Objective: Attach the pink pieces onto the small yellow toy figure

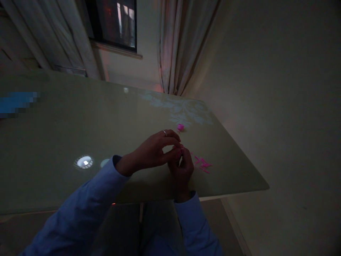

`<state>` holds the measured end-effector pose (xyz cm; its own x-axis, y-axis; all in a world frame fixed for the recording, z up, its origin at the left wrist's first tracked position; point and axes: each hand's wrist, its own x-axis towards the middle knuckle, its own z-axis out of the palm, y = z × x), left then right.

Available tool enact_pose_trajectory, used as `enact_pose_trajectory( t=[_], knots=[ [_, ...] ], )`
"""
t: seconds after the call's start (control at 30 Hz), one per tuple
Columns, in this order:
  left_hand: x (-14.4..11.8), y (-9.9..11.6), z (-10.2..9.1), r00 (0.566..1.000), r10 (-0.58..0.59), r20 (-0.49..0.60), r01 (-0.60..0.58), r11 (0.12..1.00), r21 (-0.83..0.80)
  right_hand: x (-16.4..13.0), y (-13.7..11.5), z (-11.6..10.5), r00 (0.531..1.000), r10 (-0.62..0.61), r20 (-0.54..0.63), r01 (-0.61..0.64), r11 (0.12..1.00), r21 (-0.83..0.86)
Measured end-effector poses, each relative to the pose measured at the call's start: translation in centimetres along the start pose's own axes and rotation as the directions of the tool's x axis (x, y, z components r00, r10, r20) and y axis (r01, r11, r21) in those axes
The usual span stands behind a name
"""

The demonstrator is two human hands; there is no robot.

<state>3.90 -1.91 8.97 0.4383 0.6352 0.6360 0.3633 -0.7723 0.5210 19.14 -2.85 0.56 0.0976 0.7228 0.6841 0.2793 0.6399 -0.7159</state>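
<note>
My left hand (pixel 154 149), with a ring on one finger, reaches across to meet my right hand (pixel 182 170) above the table. Thumbs and fingertips of both hands are pinched together around a small pink piece (pixel 182 150), mostly hidden by the fingers; its kind does not show. Right of my right hand lies a loose pile of thin pink pieces (pixel 204 164) on the tabletop. Beyond my fingertips sits a small pink object (pixel 180 127), rounded, with a short pale bit at its lower side.
The glossy pale green table (pixel 66 131) has a floral pattern (pixel 186 108) near its far right corner. A pixelated blue patch (pixel 16 103) lies at the far left. A wall (pixel 287 106) borders the right side; curtains (pixel 173 46) and a window (pixel 117 25) stand behind.
</note>
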Motion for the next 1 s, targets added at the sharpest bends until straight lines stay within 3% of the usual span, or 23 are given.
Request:
enact_pose_trajectory(
  t=[0.33,0.73,1.0],
  knots=[
    [0.0,-0.8,0.2,1.0,0.012,-0.011,-0.012,1.0,0.026,0.0,-0.1,0.2,1.0,0.026,-0.012,-0.026,1.0,0.01],
    [0.5,-0.4,0.0,0.992,-0.019,-0.128,0.013,0.999,-0.047,-0.1,-0.1,0.1,0.999,0.04,0.018,-0.041,0.999,0.021],
    [-0.3,-0.6,-1.5,0.987,0.152,-0.054,-0.15,0.988,0.044,-0.2,-0.3,-0.1,0.996,0.082,0.036,-0.082,0.997,0.0]
  ],
)
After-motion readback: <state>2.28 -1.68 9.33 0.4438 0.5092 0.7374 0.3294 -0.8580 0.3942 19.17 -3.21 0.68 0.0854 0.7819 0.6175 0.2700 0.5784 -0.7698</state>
